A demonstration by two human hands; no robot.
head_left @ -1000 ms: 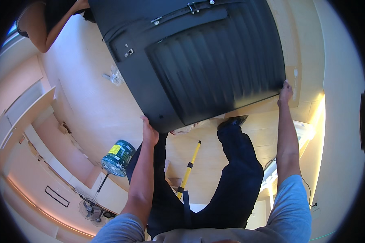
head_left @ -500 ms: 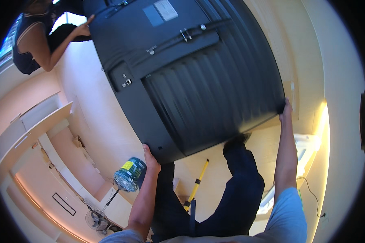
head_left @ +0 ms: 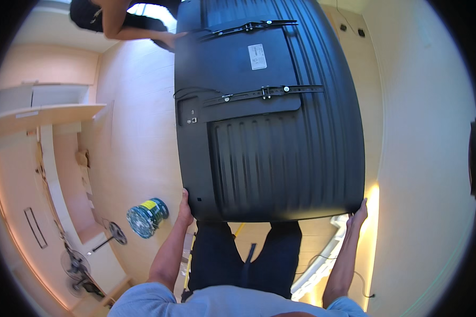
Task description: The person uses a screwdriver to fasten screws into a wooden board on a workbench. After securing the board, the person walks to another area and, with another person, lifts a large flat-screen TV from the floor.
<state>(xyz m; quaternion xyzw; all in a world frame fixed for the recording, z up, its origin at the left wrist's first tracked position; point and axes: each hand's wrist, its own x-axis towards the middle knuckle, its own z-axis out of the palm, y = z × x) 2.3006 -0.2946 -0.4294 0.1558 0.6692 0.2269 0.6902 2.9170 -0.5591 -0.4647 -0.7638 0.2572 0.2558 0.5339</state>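
Observation:
A large black flat-screen television (head_left: 280,164) is held with its ribbed back toward me. Two black metal mounting brackets (head_left: 264,94) are fixed across that back, with a pale label (head_left: 257,56) between them. My left hand (head_left: 185,210) grips the near left corner, thumb along the side edge. At the near right corner, my right hand (head_left: 358,214) is closed on the edge, its fingers partly hidden underneath. Another person's hand (head_left: 170,39) touches the far left side of the television. The screen side is hidden.
A blue-green bucket (head_left: 147,217) stands on the floor to the left. Beyond it are a standing fan (head_left: 76,264) and a wooden shelf (head_left: 47,115). Long white packing foam (head_left: 322,259) lies near my right arm, with a cable (head_left: 362,285) by the lit right wall (head_left: 428,158).
The television has turned from a slant to nearly straight ahead of me, its near edge lower in view. Both my hands have moved with it; the other person appears farther right.

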